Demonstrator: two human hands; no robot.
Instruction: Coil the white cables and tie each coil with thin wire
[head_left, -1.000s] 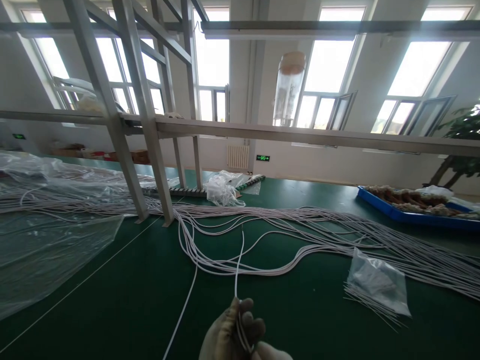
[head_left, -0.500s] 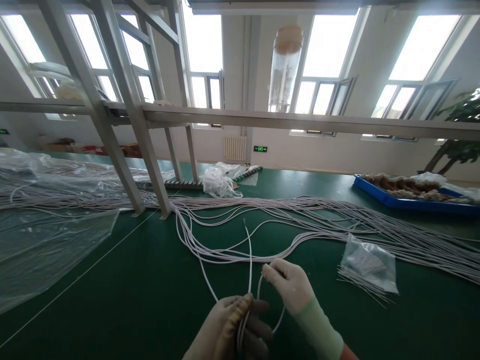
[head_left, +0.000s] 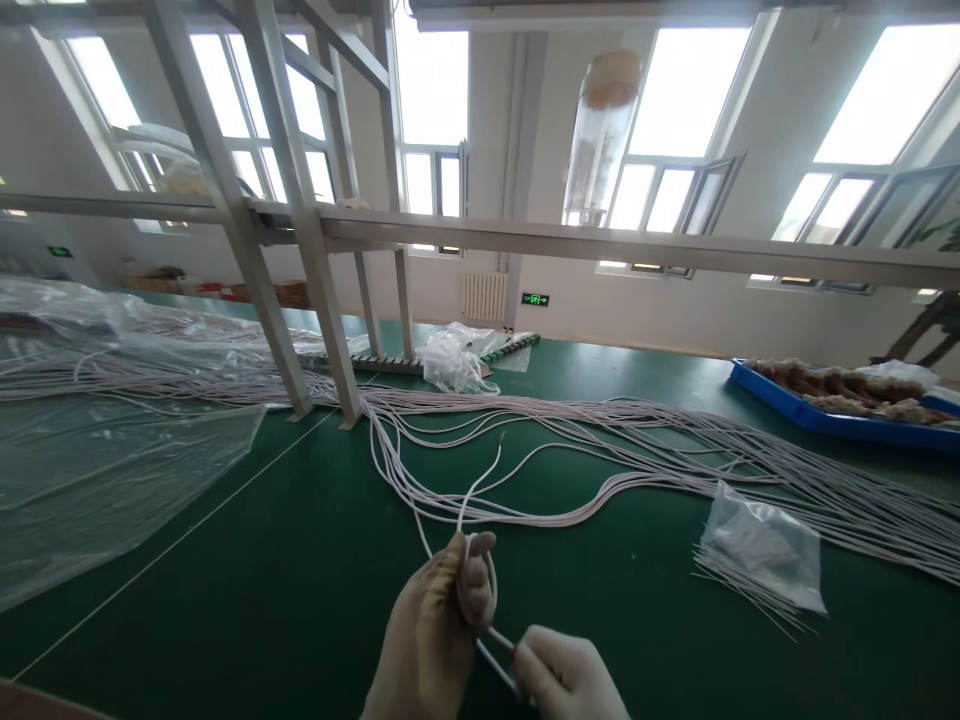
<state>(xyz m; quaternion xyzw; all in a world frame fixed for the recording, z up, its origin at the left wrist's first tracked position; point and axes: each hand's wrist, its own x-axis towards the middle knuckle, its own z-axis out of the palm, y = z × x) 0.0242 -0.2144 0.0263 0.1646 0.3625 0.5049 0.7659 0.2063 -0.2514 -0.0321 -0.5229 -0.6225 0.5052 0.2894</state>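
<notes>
My left hand (head_left: 439, 620), in a pale glove, is closed around a white cable (head_left: 474, 490) at the lower middle of the view. The cable's free end, with bared tips, sticks up past my thumb, and a loop of it wraps round my fingers. My right hand (head_left: 566, 675), gloved too, pinches the same cable lower down and to the right. Behind both hands lies a long bundle of similar white cables (head_left: 540, 405) across the green table (head_left: 300, 570). Parts of the loop are hidden inside my left hand.
At right, a clear plastic bag (head_left: 765, 545) lies beside several thin strips (head_left: 746, 590). A blue tray (head_left: 780, 405) of brown and whitish pieces stands farther back. Metal shelf posts (head_left: 326, 300) rise at left, near plastic sheeting (head_left: 112, 500). A bottle (head_left: 600, 145) stands on the shelf bar (head_left: 525, 232).
My right hand has moved down from above the left, drawing the cable round my left fingers. My left hand has risen slightly and shifted left. The view has turned a little left.
</notes>
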